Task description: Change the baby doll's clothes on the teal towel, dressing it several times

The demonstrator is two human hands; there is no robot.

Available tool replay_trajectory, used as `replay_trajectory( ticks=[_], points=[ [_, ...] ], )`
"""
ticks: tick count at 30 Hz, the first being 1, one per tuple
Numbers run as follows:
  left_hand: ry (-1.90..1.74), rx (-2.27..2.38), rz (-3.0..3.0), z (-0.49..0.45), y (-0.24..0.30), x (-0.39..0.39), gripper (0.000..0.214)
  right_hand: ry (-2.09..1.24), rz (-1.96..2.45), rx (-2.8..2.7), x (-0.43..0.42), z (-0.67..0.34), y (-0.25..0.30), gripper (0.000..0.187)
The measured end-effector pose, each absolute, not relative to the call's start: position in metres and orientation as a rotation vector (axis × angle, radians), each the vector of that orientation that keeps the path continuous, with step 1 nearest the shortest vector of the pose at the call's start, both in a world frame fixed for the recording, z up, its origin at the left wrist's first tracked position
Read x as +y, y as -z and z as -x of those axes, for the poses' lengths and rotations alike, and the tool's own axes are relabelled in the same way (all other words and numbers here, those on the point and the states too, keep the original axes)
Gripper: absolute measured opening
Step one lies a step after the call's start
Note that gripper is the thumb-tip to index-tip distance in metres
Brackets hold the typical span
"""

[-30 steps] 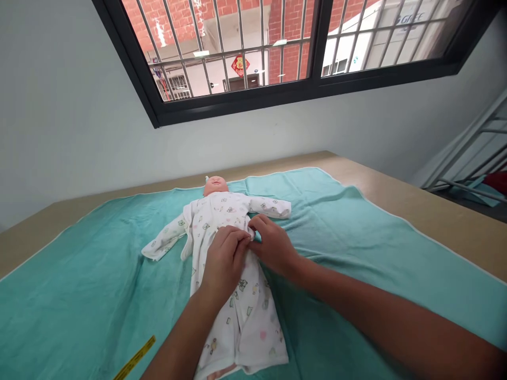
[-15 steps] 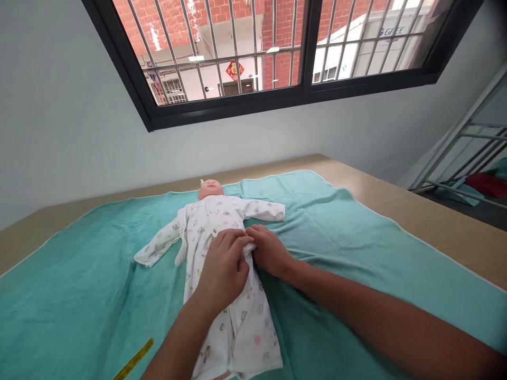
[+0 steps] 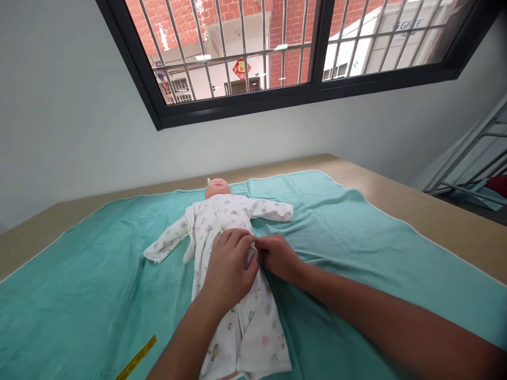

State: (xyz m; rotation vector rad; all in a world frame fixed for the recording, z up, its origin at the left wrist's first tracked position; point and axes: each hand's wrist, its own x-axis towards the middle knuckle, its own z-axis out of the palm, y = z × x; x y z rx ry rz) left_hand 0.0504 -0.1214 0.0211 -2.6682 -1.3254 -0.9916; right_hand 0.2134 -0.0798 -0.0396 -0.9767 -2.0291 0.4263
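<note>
A baby doll (image 3: pixel 217 186) lies on its back, wearing a white printed romper (image 3: pixel 259 338) with both sleeves spread out sideways. My left hand (image 3: pixel 233 269) rests over the doll's middle, fingers bent and pressing on the cloth. Close against it, at the side of the doll's waist, my right hand (image 3: pixel 279 257) is closed with its fingertips pinching the romper's edge. The exact bit of cloth between the fingers is hidden. Under the doll spreads a teal towel (image 3: pixel 99 285).
A yellow strip with print (image 3: pixel 137 359) lies on the towel at the lower left. The wooden table (image 3: pixel 380 195) shows around the towel's border. Behind it are a wall and a barred window (image 3: pixel 237 103). A metal frame (image 3: pixel 463 153) stands at the right.
My right hand's fingers have drawn in to a tighter pinch at the romper's side edge. My left hand stays on the doll's middle. The whole view has shifted slightly.
</note>
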Motion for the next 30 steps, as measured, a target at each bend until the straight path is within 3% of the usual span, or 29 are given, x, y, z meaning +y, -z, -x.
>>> replay_trajectory(
  ticks=[3, 6, 15, 18, 20, 25, 30],
  points=[
    [0.967, -1.339, 2.670, -0.051, -0.021, -0.122, 0.029, -0.568, 0.958, -2.140, -0.078, -0.217, 0.043, 0.017],
    [1.132, -1.465, 2.583, -0.048, -0.018, -0.121, 0.023, -0.576, 0.959, -2.248, -0.078, -0.218, 0.042, 0.017],
    [1.619, -1.905, 1.788, -0.003, -0.021, -0.102, 0.020, -0.140, 0.694, -2.049, -0.094, -0.216, 0.009, 0.030],
    [1.559, -2.073, 1.591, 0.019, -0.015, -0.084, 0.035, -0.218, 0.603, -2.295, -0.104, -0.210, 0.003, 0.038],
    [1.458, -2.212, 1.595, 0.030, -0.007, -0.072, 0.045, -0.288, 0.606, -2.314, -0.107, -0.205, 0.002, 0.032],
    [1.225, -2.464, 1.810, 0.045, 0.009, -0.060, 0.035, -0.521, 0.672, -2.133, -0.094, -0.181, -0.009, 0.021],
    [1.501, -2.334, 1.760, 0.039, 0.002, -0.069, 0.037, -0.798, 0.811, -2.088, -0.050, -0.135, -0.034, 0.022]
  ],
)
